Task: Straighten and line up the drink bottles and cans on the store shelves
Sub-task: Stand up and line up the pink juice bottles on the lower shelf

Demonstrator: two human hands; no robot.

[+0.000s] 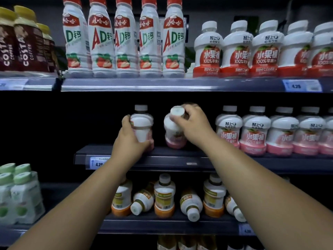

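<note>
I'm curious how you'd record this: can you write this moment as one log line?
left hand: grips upright pink bottle | right hand: grips tilted pink bottle | middle shelf | fallen orange bottles below

Left hand (130, 139): gripped an upright pink-based bottle (143, 127) on the middle shelf (162, 157).
Right hand (193, 127): held a second pink-based bottle (173, 130), tilted toward the camera.
Lower shelf (162, 226): several orange-based bottles (191, 204) lay toppled.

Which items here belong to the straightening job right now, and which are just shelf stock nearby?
In play:
- left hand gripping the upright pink bottle
- right hand on the tilted pink bottle
- fallen orange bottles on the shelf below, probably next

Just nearby:
- tall red-capped bottles
- coffee bottles
- green-capped bottles
</note>
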